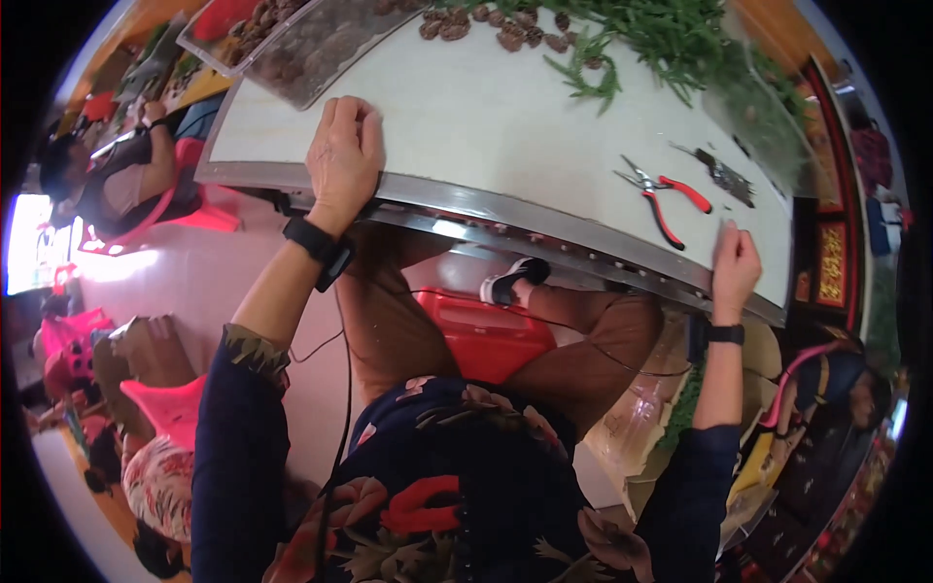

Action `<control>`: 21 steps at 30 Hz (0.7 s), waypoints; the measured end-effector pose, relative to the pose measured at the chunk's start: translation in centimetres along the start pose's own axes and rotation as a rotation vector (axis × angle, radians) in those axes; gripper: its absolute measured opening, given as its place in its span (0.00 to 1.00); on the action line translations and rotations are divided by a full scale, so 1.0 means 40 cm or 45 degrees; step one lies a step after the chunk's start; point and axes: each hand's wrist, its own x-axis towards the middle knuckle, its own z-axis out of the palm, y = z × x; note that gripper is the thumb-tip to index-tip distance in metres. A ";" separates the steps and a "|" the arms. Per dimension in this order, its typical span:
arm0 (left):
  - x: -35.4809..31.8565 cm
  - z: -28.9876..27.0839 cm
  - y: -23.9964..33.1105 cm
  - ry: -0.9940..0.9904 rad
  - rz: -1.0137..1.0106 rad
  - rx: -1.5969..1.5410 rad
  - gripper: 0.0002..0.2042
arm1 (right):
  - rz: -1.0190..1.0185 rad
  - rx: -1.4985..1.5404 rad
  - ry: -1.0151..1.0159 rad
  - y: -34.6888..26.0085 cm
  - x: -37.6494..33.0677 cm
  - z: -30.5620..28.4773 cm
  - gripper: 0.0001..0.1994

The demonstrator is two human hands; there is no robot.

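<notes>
My left hand [345, 155] rests on the near edge of the white table [466, 136], its fingers curled in with nothing visible in them. Further right, my right hand [736, 270] lies by the table's right corner, also curled and holding nothing that I can see. A pair of pliers [666, 197] with red handles lies just left of that hand, its jaws spread. Beyond it is a small dark bundle of thin pieces [721, 175], too fine to make out. Small brown pine cones [525, 27] and green artificial sprigs [651, 39] lie along the far side.
A clear plastic bin [316, 49] of pine cones stands at the far left. Clear plastic [758, 117] covers some greenery at the right. Under the table are a red stool [486, 335] and a cable. Another person [121, 185] sits at the left, near cardboard boxes [146, 360].
</notes>
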 end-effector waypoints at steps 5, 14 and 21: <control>-0.007 0.003 -0.012 0.052 0.033 -0.047 0.03 | -0.047 -0.181 0.028 0.007 -0.003 0.008 0.21; -0.018 -0.001 -0.018 0.057 0.086 -0.008 0.03 | -0.033 -0.330 0.030 -0.002 -0.006 0.007 0.23; -0.002 0.014 -0.022 0.060 0.098 -0.032 0.03 | -0.185 -0.136 0.168 0.016 0.009 0.011 0.23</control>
